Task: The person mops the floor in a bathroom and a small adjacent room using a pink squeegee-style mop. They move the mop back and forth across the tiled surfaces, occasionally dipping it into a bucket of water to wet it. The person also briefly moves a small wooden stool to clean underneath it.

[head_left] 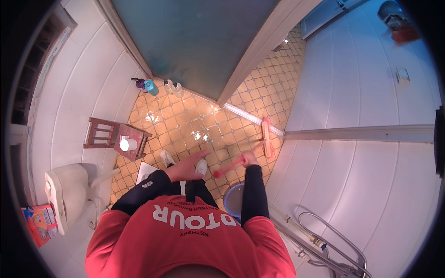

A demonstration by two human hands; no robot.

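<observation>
The head view looks straight down into a small tiled bathroom, where the right hand (248,159) is closed around the red handle of a long-handled scrub brush (266,136), whose pale head rests on the wet floor (185,120) right of centre, close against the base of the white tiled wall (371,83). The left hand (185,167) is spread wide with fingers apart, holding nothing, just above the person's white shoes (167,157). The floor tiles shine with water, so a slip looks like the main risk, the more so as only one hand steadies the brush; a hard push could also jam the head into the wall or door frame. A blue bucket (233,200) stands right by the feet at lower centre and could be kicked over. To the left a wooden stool (104,134) carrying a white roll (127,144) crowds the floor, with the toilet (65,194) below it; small bottles (148,85) line the door threshold at upper centre.
</observation>
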